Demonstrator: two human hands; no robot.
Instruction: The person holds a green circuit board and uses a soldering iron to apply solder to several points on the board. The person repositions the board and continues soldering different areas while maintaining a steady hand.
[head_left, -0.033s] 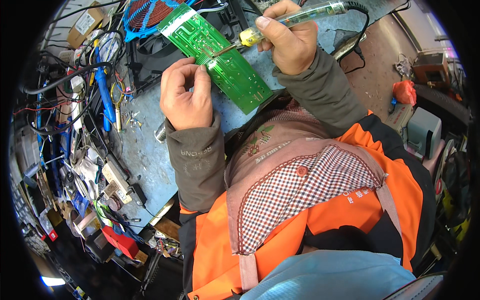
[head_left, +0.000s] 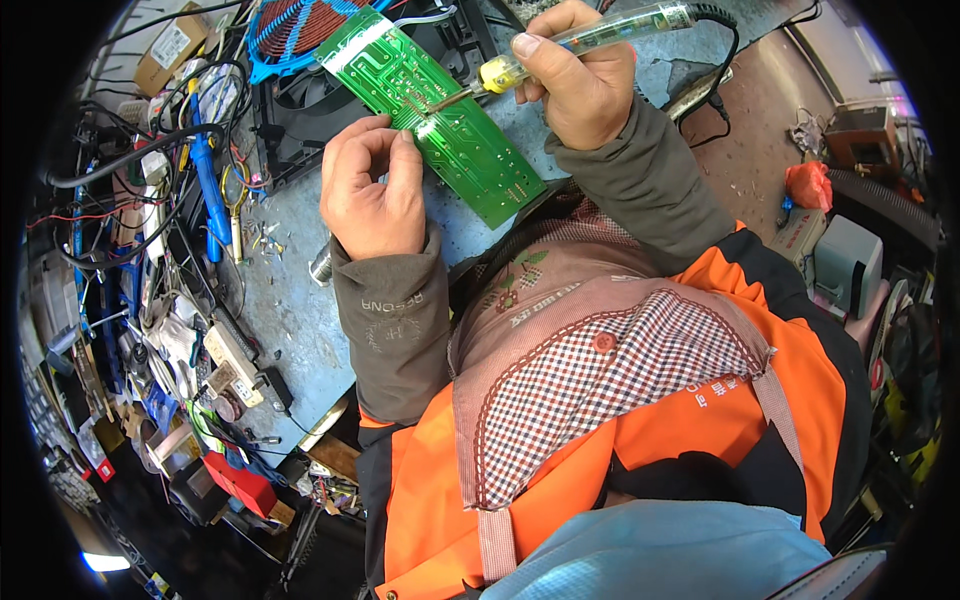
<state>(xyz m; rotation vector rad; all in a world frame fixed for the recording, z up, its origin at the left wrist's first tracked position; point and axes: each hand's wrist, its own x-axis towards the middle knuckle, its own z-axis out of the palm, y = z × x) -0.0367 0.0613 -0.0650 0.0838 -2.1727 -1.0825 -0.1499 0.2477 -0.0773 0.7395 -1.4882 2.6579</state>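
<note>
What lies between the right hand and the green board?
In the head view, the yellow collar and metal shaft of the soldering iron lie between the right hand and the board.

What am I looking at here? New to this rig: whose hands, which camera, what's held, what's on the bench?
No robot here: each grip is a person's bare hand. The view comes from the left of two fisheye cameras worn on the head, looking down, so edges bend. The right grip holds a corded tool, probably a soldering iron, its tip at a green circuit board. The left grip is at the board's left edge; whether it pinches anything is unclear. On the blue-grey bench: a copper-coloured coil, a black fan-like frame and, at left, tangled cables.
</note>
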